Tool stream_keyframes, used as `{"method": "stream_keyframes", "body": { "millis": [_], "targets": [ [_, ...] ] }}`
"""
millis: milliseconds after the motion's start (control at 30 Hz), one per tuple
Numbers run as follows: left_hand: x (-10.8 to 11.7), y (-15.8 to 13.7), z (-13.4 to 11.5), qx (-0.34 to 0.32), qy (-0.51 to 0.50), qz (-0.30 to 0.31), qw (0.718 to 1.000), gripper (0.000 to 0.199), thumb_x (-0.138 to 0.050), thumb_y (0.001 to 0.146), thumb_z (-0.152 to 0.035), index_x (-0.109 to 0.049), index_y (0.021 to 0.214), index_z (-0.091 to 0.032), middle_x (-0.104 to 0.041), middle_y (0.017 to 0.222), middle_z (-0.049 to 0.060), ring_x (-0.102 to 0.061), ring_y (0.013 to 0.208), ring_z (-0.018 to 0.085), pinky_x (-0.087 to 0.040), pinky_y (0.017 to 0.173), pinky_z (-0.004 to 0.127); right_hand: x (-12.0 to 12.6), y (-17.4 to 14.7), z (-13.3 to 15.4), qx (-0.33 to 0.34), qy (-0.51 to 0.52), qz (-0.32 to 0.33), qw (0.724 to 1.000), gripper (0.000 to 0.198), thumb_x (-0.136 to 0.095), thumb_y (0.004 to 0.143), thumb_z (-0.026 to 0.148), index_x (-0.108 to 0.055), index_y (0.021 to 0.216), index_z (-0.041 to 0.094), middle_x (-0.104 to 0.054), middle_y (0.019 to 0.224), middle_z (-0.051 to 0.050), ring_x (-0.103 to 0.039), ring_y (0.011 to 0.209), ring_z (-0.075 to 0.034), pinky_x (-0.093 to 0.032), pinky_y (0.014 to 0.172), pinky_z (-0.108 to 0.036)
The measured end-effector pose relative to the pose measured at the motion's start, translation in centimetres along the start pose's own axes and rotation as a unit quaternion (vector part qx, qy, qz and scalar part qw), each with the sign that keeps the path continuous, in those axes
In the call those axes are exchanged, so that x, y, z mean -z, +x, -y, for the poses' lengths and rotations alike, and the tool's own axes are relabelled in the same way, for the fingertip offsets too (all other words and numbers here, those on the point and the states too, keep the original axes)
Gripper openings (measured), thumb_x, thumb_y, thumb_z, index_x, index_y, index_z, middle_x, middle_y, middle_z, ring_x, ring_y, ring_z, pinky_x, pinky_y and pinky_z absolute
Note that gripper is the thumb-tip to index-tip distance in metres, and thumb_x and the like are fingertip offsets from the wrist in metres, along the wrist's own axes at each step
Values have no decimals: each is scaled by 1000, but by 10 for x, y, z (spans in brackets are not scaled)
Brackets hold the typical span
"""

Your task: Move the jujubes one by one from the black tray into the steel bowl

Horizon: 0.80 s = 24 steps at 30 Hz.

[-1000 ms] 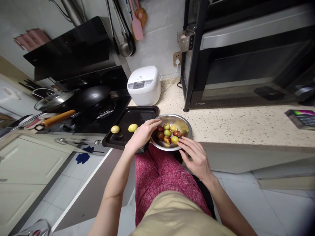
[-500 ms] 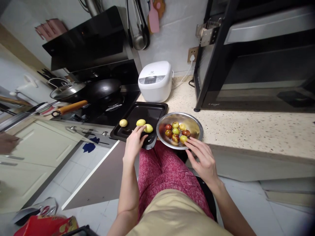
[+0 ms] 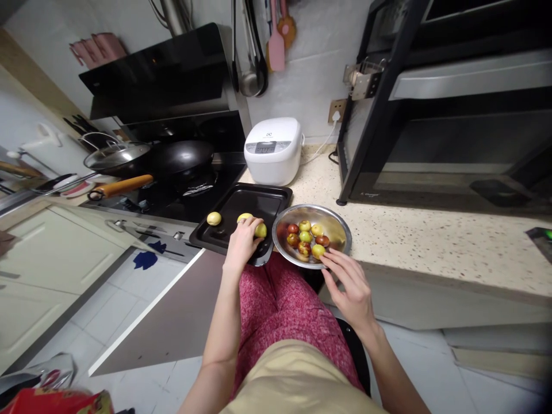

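Observation:
My left hand (image 3: 244, 244) is over the black baking tray (image 3: 254, 198), its fingers curled round a yellow-green jujube (image 3: 261, 230). Partly behind those fingers sits another yellow jujube (image 3: 244, 218), and a third pale yellow jujube (image 3: 214, 218) lies apart on the tray's left. Beside the tray stands a steel bowl (image 3: 342, 227) with several red-brown and yellow-green jujubes (image 3: 305, 236). At the bowl's near right rim is my right hand (image 3: 349, 282), fingers over the edge and thumb outside. Its fingertips are close to a yellow jujube (image 3: 318, 251) inside; whether they touch it I cannot tell.
A white rice cooker (image 3: 273, 152) stands behind the tray. The stove at left holds a wok (image 3: 183, 158) and a lidded pan (image 3: 118, 158) near a wooden handle (image 3: 123, 187). A black oven (image 3: 448, 149) is on the speckled counter (image 3: 431, 230) at right.
My left fingers have closed round the right-hand jujube on the tray. My right hand stays at the bowl's rim. The whole view has shifted slightly.

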<state>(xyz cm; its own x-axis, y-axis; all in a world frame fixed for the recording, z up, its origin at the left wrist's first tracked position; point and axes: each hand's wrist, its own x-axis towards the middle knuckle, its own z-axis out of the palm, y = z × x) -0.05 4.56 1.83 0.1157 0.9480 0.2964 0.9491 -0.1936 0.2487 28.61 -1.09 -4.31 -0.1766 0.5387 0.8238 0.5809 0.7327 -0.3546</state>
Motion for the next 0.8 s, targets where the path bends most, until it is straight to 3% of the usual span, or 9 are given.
{"method": "stream_keyframes", "body": {
  "millis": [200,400,500,600,800],
  "targets": [
    [7,-2,-9,25,96,3,995,39,-78,88,-27,-65,126,-26,-67,131,7,-58,126,30,-59,87,35,-1,0,1,1,-1,-9,1000,42,-67,94,8,-68,133,23,-76,121,-10,-70,120,-27,-56,103,-47],
    [6,-1,-6,92,105,-15,990,37,-73,94,-41,-68,124,-21,-72,120,11,-66,114,31,-58,86,37,-1,1,1,2,-4,-12,1000,40,-66,95,8,-68,132,22,-76,121,-10,-70,120,-27,-57,101,-46],
    [4,0,-2,73,75,-22,994,37,-78,90,-32,-68,124,-20,-70,127,12,-66,119,30,-57,94,38,-1,1,1,0,-1,-14,1000,41,-66,95,9,-67,133,24,-76,120,-9,-70,119,-27,-57,100,-46],
    [1,0,3,29,60,-21,998,53,-83,84,-18,-65,133,-24,-67,132,10,-64,123,30,-55,101,39,-1,1,1,0,3,-14,1000,40,-66,95,8,-67,132,24,-76,120,-10,-70,119,-27,-58,100,-47],
    [2,-1,8,17,40,-56,997,45,-85,79,-17,-70,121,-25,-69,122,9,-66,114,32,-60,89,41,-2,1,0,1,8,-12,1000,39,-66,94,6,-68,130,22,-76,120,-10,-69,120,-26,-57,102,-47]
  ]
}}
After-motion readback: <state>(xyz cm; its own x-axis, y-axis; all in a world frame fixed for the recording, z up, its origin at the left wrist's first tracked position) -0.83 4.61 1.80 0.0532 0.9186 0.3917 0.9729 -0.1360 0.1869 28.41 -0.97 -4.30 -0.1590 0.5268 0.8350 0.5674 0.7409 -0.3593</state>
